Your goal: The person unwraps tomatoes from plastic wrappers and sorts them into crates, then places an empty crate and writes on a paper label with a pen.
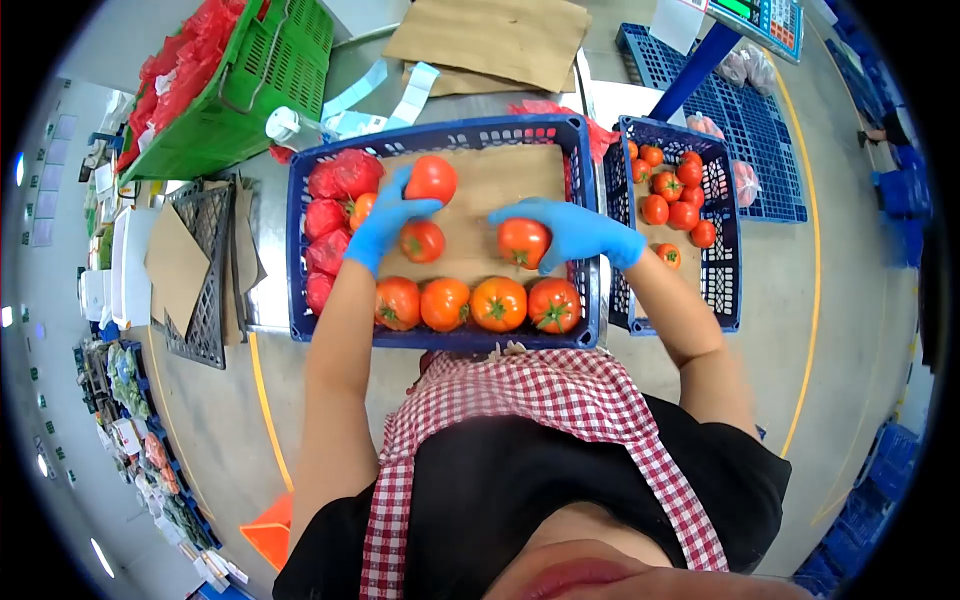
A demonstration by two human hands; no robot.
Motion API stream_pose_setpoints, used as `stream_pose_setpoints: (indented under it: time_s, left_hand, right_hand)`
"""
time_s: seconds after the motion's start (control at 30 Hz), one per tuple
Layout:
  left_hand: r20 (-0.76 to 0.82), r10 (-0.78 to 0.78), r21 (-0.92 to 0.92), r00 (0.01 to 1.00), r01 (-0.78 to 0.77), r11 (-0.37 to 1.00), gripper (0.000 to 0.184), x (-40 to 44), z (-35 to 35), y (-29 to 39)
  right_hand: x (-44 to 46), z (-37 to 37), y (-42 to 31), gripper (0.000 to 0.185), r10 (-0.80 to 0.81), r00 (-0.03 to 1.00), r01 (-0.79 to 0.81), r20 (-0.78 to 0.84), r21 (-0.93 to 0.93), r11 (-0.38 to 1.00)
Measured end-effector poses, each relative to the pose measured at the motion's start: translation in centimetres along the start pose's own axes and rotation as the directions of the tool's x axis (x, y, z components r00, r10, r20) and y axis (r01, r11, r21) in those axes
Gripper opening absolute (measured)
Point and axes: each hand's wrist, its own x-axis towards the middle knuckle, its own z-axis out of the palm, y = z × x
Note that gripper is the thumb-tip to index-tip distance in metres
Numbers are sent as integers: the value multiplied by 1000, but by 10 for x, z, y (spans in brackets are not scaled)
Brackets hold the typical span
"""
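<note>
Both hands wear blue gloves and are over a dark blue crate (pixel 450 130) lined with brown cardboard. My left hand (pixel 385 222) is closed around the lower left side of a large red tomato (pixel 434 178), its thumb below it. Just under that thumb is another tomato (pixel 422 241). My right hand (pixel 585 235) is wrapped round the right side of a tomato (pixel 521 241), whose green stem end faces down toward me. A row of several tomatoes (pixel 498 304) lies along the crate's near side. Tomatoes in red bags (pixel 325 219) fill its left side.
To the right, a second blue crate (pixel 722 270) holds loose tomatoes. A green crate (pixel 260 95) with red bags stands at the back left. Cardboard sheets (pixel 490 40) lie behind, a scale display (pixel 760 20) is at the back right, and a label strip (pixel 412 95) lies behind the crate.
</note>
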Motion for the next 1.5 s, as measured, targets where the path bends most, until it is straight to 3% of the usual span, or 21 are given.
stream_pose_setpoints:
  time_s: [0.07, 0.17, 0.2, 0.23, 0.33, 0.4, 0.43, 0.5, 0.6, 0.63, 0.83, 0.9, 0.97, 1.07, 1.13, 1.2, 1.3, 1.37, 1.43, 1.47, 1.5]
  left_hand:
    - [203, 57, -621, 977, 84, 779, 74, -29, 19, 28]
    - [215, 53, -604, 975, 91, 792, 76, -35, 61, 61]
    - [210, 47, -579, 977, 86, 811, 77, -37, 69, 70]
    - [211, 35, -526, 977, 83, 847, 76, -34, 76, 78]
    - [234, 8, -351, 972, 77, 933, 76, -16, 107, 98]
    - [297, 152, 42, 943, -172, 984, 78, 5, 142, 111]
    - [396, 290, 321, 871, -428, 845, 81, 16, 166, 115]
    - [588, 324, 641, 741, -671, 371, 87, 28, 218, 119]
    - [593, 331, 608, 734, -678, 413, 83, 28, 261, 77]
    - [566, 345, 377, 749, -607, 700, 74, 21, 263, 68]
    - [201, 375, 675, 905, -405, 616, 62, 0, 182, 58]
    - [33, 435, 757, 900, -307, 577, 61, -7, 124, 37]
    - [-54, 381, 936, 923, -86, 340, 68, -33, 70, 20]
    - [-250, 164, 874, 954, 149, 463, 75, -84, 24, -9]
    - [-196, 59, 680, 979, 92, 727, 80, -109, 29, -19]
    - [-248, 148, 734, 957, 86, 674, 75, -114, 40, -25]
    - [-267, 69, 696, 961, 143, 704, 64, -106, 22, -26]
    - [-98, 148, 668, 984, -45, 743, 66, -122, -5, -35]
    - [50, 110, 678, 993, -114, 726, 67, -132, -24, -32]
    - [94, 92, 705, 991, -132, 697, 68, -135, -28, -28]
    - [145, 76, 722, 986, -158, 673, 69, -136, -29, -26]
  right_hand:
    - [-11, 0, -10, 79, -27, 970, 169, -241, 592, 788]
    - [-25, 10, -8, 71, -14, 926, 378, -378, 925, 43]
    - [-27, 10, -4, 72, 2, 914, 396, -406, 891, -224]
    - [-28, 9, -12, 78, 139, 897, 442, -420, 841, -313]
    - [-42, 5, -15, 78, 192, 847, 530, -496, 757, -382]
    - [-61, 0, -19, 79, 173, 841, 534, -512, 734, -420]
    - [-65, 3, 4, 79, 193, 764, 615, -616, 604, -507]
    - [-80, 9, 40, 80, 267, 635, 763, -724, 535, -362]
    - [-108, 25, 83, 82, 473, 376, 877, -797, 471, 96]
    - [-120, 36, 100, 84, 484, 365, 890, -795, 451, 71]
    - [-178, 64, 213, 89, 664, 454, 871, -594, 454, -189]
    - [-182, 69, 245, 85, 770, 383, 868, -511, 483, -111]
    - [-182, 71, 261, 75, 822, 316, 865, -474, 500, -44]
    - [-179, 67, 252, 65, 944, 196, 867, -264, 497, -41]
    - [-182, 66, 288, 60, 971, 101, 855, -218, 518, 27]
    - [-176, 59, 305, 52, 958, 51, 781, -283, 609, 138]
    - [-141, 34, 229, 38, 753, 148, 542, -641, 690, 481]
    - [-93, 30, 86, 36, 442, 398, 291, -804, 567, 770]
    - [-59, 46, -10, 49, 96, 764, 50, -639, 207, 977]
    - [-43, 56, -35, 59, -73, 921, 47, -382, -78, 996]
    - [-26, 69, -46, 67, -22, 983, -21, -182, -228, 973]
